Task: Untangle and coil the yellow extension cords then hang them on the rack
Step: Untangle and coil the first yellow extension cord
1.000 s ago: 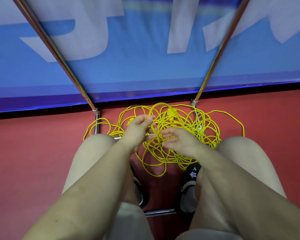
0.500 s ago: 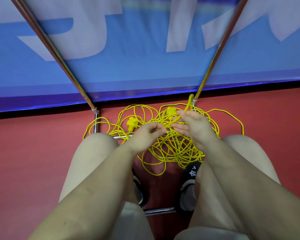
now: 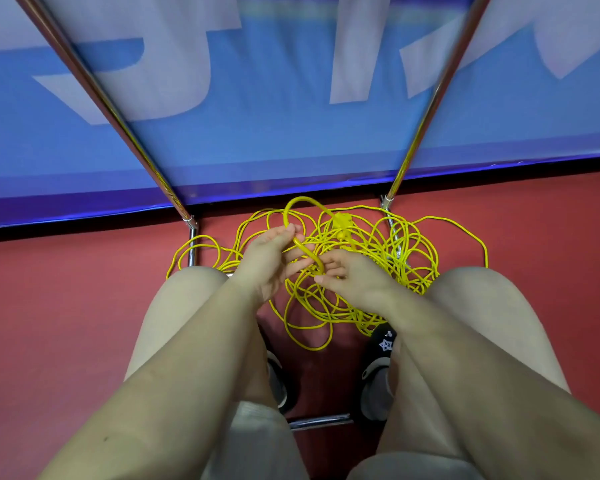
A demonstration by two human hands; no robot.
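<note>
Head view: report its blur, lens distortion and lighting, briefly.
Head view: the blue banner at the top is soft, its white lettering smeared; the rack poles splay outward from wide-angle distortion; the yellow cords and both hands, left hand and right hand, are fairly sharp; lighting is even, with faint glints on the poles and no hard shadows on the red floor.

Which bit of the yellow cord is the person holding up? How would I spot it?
Find the blue banner, then the yellow cord tangle on the red floor below it. The held loop arches above the pile between the left hand and right hand; it looks thicker than the flat strands.
</note>
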